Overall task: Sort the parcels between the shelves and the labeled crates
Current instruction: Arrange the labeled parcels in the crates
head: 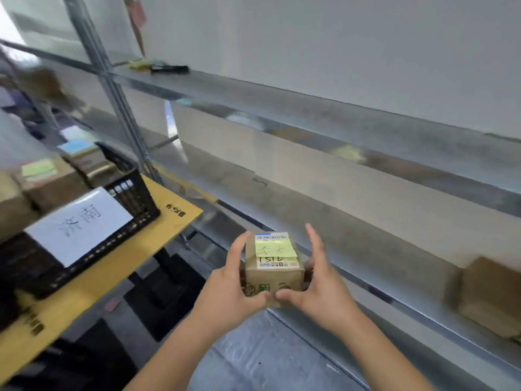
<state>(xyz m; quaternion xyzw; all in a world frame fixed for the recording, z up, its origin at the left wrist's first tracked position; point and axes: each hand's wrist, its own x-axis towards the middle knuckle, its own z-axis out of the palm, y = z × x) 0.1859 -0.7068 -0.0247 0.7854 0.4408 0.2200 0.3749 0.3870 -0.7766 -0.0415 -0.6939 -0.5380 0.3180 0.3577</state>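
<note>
A small cardboard parcel [275, 273] with a white label and a yellow sticky note on top is held in the air in front of the metal shelves [352, 244]. My left hand [231, 283] grips its left side, thumb on the front face. My right hand [318, 280] grips its right side, thumb pressed on the front, index finger stretched upward. At the left, a black crate [132, 201] with a white handwritten paper label [79, 224] sits on a wooden table [118, 269] and holds several cardboard parcels.
Another cardboard box [490, 297] lies on the same shelf level at the far right. The upper shelf [253, 91] carries sticky-note pads and a dark object [169, 69] near the upright post. Grey floor shows below between table and shelf.
</note>
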